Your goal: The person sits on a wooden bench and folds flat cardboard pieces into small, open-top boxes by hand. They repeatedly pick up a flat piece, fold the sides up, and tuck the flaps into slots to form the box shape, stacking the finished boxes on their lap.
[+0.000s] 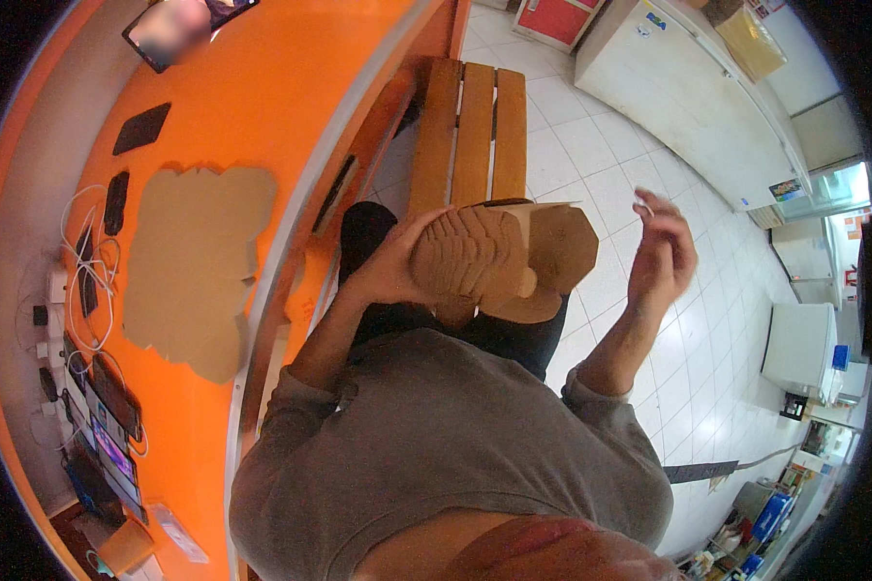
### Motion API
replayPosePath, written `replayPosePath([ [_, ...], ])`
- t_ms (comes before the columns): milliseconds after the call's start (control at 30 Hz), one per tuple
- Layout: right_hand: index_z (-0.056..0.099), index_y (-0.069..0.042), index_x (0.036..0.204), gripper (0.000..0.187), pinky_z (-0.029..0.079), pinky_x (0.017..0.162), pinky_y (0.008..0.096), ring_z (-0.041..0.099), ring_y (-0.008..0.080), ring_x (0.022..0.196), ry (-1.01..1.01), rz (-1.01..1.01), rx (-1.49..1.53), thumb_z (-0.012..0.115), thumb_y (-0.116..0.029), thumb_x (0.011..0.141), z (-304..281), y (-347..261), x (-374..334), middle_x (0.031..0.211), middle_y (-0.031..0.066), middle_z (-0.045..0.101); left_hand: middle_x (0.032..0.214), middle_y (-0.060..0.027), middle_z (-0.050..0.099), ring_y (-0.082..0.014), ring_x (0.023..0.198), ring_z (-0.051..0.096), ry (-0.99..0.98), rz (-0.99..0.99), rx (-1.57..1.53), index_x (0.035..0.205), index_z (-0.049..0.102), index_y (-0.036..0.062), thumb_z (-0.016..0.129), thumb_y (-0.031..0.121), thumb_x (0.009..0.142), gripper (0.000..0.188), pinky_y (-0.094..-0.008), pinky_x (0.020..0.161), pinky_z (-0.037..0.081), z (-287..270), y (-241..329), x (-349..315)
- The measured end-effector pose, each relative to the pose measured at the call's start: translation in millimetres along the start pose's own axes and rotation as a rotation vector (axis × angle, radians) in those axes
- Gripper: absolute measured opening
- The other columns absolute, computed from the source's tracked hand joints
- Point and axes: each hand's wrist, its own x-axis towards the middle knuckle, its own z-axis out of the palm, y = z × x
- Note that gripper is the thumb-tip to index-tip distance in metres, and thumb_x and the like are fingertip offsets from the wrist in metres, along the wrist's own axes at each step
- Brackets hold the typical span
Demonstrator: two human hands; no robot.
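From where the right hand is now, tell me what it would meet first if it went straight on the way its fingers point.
Likely the folded cardboard box held by the left hand: the right hand curls its fingers toward it, with open gap between. Depth is unclear.

a stack of brown cardboard take-away boxes (pixel 475 257), nested one inside another, is held in the air on its side. the ribbed run of layered rims faces left and the outermost folded box, with flat angled walls and a loose rounded flap hanging below, points right. the stack hangs above the person's dark lap.
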Motion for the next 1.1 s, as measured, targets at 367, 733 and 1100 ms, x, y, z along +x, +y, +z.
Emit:
replayPosePath([
  [367,0.064,-0.003,0.116,0.033,0.046,0.095,0.0432,0.059,0.0391,0.109,-0.76,0.33,-0.657,0.055,-0.017,0.087,65.3,27.6,-39.5,0.114,0.0218,0.064,0.135,-0.009,0.045,-0.0347,0.126,0.039,0.084,0.284,0.525,0.138,0.044,0.0217,0.087,0.015,0.05,0.098,-0.0506,0.107,0.028,17.6,1.5,0.1],
  [733,0.062,-0.003,0.118,0.034,0.047,0.094,0.0414,0.061,0.0347,0.109,-0.737,0.225,-0.374,0.059,-0.018,0.087,93.6,51.2,-11.7,0.115,0.0195,0.065,0.138,-0.0182,0.04,-0.0373,0.127,0.04,0.206,-0.005,0.213,0.141,0.033,0.0042,0.095,0.032,0.045,0.118,-0.0492,0.11,0.028,29.1,-25.7,-4.2],
  [1100,0.035,0.005,0.138,0.108,0.044,0.1,0.0421,0.052,0.0247,0.121,-0.457,0.624,0.04,0.095,-0.024,0.053,71.4,50.6,-69.5,0.135,0.0172,0.05,0.15,-0.019,0.024,-0.0314,0.14,0.026,0.24,0.072,-0.518,0.151,0.01,0.0038,0.097,0.041,0.046,0.141,-0.0451,0.116,0.023,32.6,-18.0,-12.3],
])
